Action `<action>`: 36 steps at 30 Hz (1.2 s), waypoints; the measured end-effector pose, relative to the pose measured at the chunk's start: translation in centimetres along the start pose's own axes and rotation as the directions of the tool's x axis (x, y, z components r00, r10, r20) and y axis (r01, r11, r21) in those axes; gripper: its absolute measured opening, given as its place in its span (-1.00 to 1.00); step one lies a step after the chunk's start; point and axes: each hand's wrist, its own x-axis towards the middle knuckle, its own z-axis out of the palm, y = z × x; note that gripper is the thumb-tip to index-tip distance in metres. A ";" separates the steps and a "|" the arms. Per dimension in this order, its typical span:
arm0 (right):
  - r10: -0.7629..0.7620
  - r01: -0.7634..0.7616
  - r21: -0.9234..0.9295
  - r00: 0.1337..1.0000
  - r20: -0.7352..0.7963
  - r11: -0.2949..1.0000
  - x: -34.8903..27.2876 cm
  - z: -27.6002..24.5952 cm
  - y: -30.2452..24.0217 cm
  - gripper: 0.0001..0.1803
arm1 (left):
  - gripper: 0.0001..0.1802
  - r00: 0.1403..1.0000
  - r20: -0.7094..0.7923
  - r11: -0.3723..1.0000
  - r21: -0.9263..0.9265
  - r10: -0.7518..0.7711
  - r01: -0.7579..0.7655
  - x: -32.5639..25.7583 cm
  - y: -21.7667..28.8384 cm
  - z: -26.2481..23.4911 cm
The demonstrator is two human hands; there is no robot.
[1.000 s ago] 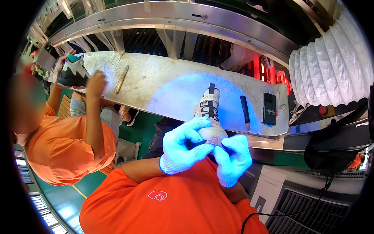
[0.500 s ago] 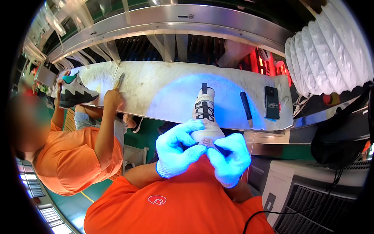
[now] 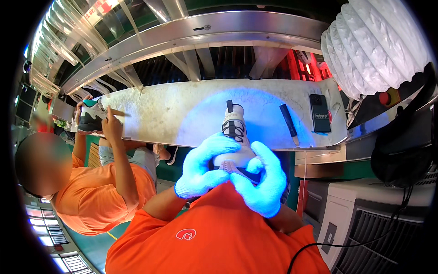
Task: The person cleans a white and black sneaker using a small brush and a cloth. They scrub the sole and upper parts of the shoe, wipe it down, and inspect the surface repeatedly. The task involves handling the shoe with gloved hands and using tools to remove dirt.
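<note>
A light-coloured sneaker (image 3: 236, 155) with black laces points its toe toward me, its black pull loop reaching over the lit patch of the bench. My left hand (image 3: 204, 163), in a knit glove, is closed around the left side of the toe. On the opposite side, my gloved right hand (image 3: 263, 182) grips the toe, with its thumb and fingers bent near the front edge of the sole. Both gloves glow blue under the lamp light. Part of the shoe's sides is hidden behind my fingers.
Beyond the shoe runs a pale workbench (image 3: 159, 105), carrying a black pen-like tool (image 3: 289, 123) and a dark phone (image 3: 320, 113). At left, a co-worker in an orange shirt (image 3: 102, 187) holds a dark sneaker (image 3: 91, 116). A white ribbed duct (image 3: 372, 50) hangs at upper right.
The sneaker tilts slightly left in view, and my right thumb and fingers have shifted on the toe. The co-worker's sneaker and hands have moved closer together.
</note>
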 end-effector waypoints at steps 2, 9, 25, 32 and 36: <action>-0.031 0.031 -0.020 0.999 0.041 0.999 0.3 -0.1 -0.3 -0.14 | -0.28 0.996 -0.028 0.986 -0.143 -0.090 0.085 0.0 0.3 0.7; -0.005 0.005 -0.013 1.000 -0.023 1.000 0.2 0.0 -0.6 -0.22 | -0.52 0.959 0.004 0.909 -0.319 -0.282 0.269 0.2 1.0 0.8; -0.155 0.163 -0.143 0.986 0.062 0.976 1.5 -0.5 -0.5 -0.06 | -0.29 0.988 0.037 0.984 -0.084 -0.152 0.155 0.7 0.9 -0.3; -0.095 0.107 -0.145 0.992 0.088 0.984 2.4 -0.5 -0.2 -0.14 | -0.34 0.990 0.075 0.993 0.012 -0.117 0.116 1.1 0.7 -1.3; -0.114 0.120 -0.134 0.992 0.056 0.984 2.3 0.2 0.6 -0.16 | -0.34 0.988 0.067 0.991 -0.002 -0.136 0.136 0.9 0.8 -1.5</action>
